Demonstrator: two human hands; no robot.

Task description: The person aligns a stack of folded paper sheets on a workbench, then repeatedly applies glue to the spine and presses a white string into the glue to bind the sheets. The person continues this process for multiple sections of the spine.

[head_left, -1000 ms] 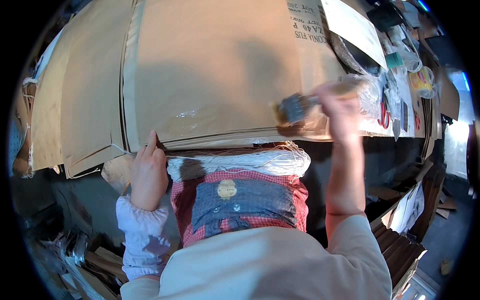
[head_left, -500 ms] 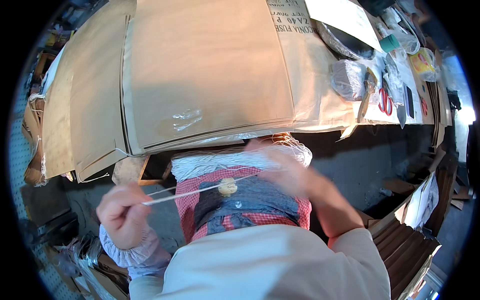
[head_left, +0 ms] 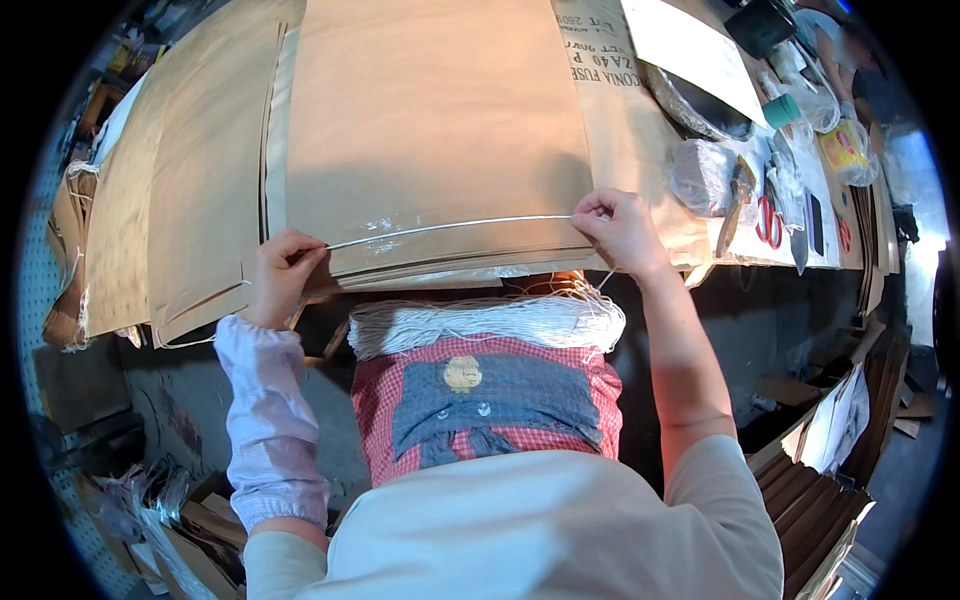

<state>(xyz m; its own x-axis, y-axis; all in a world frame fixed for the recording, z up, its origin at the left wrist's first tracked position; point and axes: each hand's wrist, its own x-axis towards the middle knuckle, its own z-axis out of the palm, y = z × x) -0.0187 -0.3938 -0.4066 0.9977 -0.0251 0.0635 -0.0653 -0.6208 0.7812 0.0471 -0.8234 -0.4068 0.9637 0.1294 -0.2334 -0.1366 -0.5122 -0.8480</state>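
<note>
A white cord [head_left: 450, 226] is stretched taut between my two hands, just above the near part of a brown paper stack [head_left: 430, 130]. My left hand [head_left: 285, 277] pinches one end of the span at the stack's front edge. Farther right, my right hand [head_left: 615, 230] pinches the other end, and a tail of cord hangs below it. On my lap, over a red checked apron [head_left: 375, 400] with a dark pocket, lies a thick bundle of white cords [head_left: 480, 325]. Some orange-lit strands stick up at the bundle's right end.
To the right on the table lie red-handled scissors [head_left: 769, 222], a knife [head_left: 799, 250], a plastic-wrapped block [head_left: 700, 178] and a dark bowl [head_left: 695, 105] partly under a white sheet. Another brown paper stack [head_left: 200, 190] stands at left. Folded cardboard [head_left: 810, 510] sits low right. Another person [head_left: 840, 60] shows at far right.
Both hands have moved forward from above my lap to the paper stack's front part. The cord, slanting and doubled before, now runs as one nearly level line. My right hand is no longer blurred.
</note>
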